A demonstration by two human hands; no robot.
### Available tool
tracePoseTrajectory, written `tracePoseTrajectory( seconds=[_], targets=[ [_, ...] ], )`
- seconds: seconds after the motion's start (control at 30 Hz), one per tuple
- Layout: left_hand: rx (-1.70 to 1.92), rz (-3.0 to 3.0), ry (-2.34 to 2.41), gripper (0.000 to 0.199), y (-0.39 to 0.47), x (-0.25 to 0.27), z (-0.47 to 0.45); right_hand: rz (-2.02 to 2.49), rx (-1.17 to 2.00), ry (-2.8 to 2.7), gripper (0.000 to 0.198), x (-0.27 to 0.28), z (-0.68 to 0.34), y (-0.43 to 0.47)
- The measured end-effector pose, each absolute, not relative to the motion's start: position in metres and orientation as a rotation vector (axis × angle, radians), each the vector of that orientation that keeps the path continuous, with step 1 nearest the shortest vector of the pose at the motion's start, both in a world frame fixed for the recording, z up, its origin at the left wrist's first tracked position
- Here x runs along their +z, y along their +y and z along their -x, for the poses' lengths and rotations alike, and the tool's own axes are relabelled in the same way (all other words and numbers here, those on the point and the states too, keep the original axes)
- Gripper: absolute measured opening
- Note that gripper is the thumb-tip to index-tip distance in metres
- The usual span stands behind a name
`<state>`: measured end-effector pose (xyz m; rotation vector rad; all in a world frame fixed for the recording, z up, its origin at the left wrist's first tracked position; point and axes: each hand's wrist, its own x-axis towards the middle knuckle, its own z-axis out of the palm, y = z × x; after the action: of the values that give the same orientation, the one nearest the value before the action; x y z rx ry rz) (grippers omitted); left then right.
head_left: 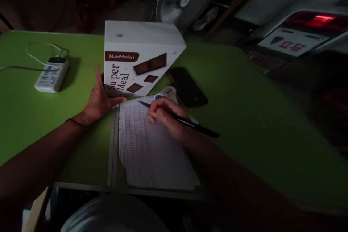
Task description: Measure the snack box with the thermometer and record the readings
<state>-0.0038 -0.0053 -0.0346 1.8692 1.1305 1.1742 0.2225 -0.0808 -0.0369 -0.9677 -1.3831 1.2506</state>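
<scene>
My right hand is closed around a black pen, its tip near the top of a stack of paper sheets. Rows of small handwriting cover the left part of the top sheet. My left hand has its fingers spread against the lower left edge of a white box printed "NutriMotion Su-per Meal". Its thumb stretches right, along the box's base by the paper's top edge; some fingers are hidden by the box. A white device with a blue button lies partly under my right hand.
Behind my right hand, a dark phone lies on the green table. A white power adapter with cables stands at the left. Beyond the table are a fan and a machine with a red light. The room is dim.
</scene>
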Motion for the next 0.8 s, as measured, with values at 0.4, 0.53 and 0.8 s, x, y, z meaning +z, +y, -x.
tracePoseTrajectory(
  seconds=[0.4, 0.53, 0.8],
  targets=[
    [0.964, -1.978, 1.291, 0.149, -0.018, -0.015, 0.001, 1.373, 0.871, -1.376, 0.009, -0.036, -0.216, -0.081],
    [0.981, -2.014, 1.291, 0.143, -0.017, -0.018, 0.001, 1.389, 0.769, -1.408, 0.010, -0.043, -0.216, -0.076],
    [0.997, -2.082, 1.301, 0.136, -0.017, -0.023, 0.002, 1.349, 0.703, -1.509, 0.011, -0.047, -0.214, -0.076]
  ],
)
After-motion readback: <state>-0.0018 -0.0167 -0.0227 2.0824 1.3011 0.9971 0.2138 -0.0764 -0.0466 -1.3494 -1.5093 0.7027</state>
